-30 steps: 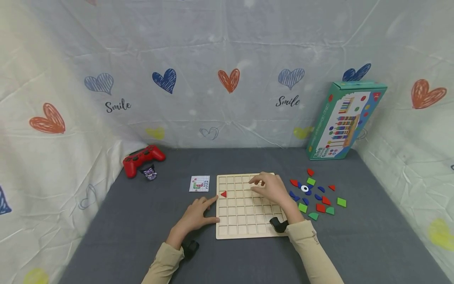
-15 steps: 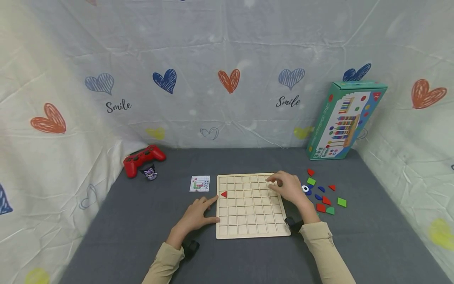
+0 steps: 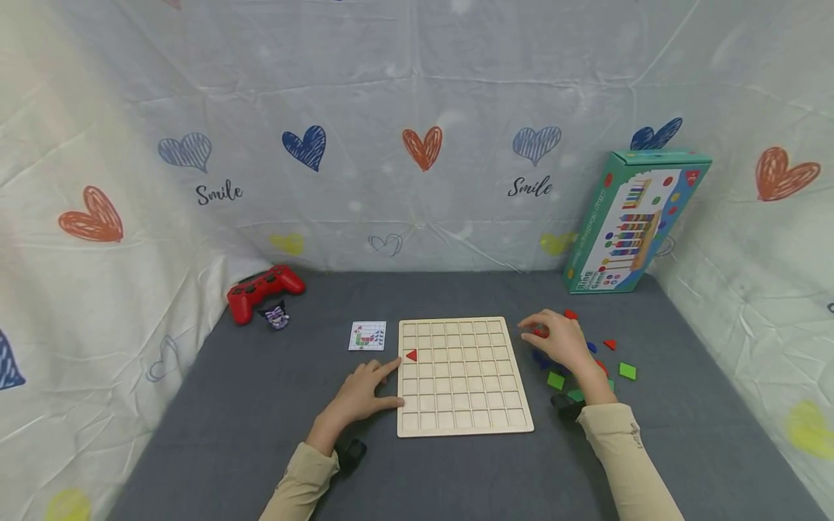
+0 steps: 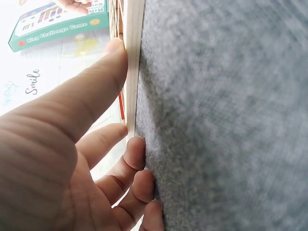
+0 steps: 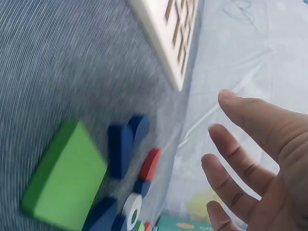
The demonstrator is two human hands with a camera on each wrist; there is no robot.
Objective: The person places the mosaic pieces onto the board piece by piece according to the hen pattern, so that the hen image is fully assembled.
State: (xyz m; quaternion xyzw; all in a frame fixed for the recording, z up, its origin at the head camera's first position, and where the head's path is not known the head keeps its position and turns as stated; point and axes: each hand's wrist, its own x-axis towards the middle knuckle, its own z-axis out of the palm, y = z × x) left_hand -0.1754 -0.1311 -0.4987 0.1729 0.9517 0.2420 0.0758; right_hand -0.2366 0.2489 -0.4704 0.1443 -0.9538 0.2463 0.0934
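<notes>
A wooden grid board (image 3: 465, 378) lies flat on the dark table, with one red triangle piece (image 3: 412, 355) in a cell near its left edge. My left hand (image 3: 360, 394) rests at the board's left edge, thumb and index fingertip touching its rim, fingers mostly extended. Over the loose pieces right of the board, my right hand (image 3: 562, 339) hovers with nothing between its parted thumb and fingers. In the right wrist view a green square block (image 5: 67, 178), blue pieces (image 5: 120, 149), a red piece (image 5: 150, 163) and a white ring piece (image 5: 132, 211) lie below that hand.
A small pattern card (image 3: 367, 336) lies left of the board. Farther left are a red game controller (image 3: 263, 291) and a small purple figure (image 3: 276, 317). A green game box (image 3: 635, 221) stands at the back right against the curtain.
My right hand has moved right, from above the board to above the loose pieces. The left hand and the red triangle piece have stayed in place.
</notes>
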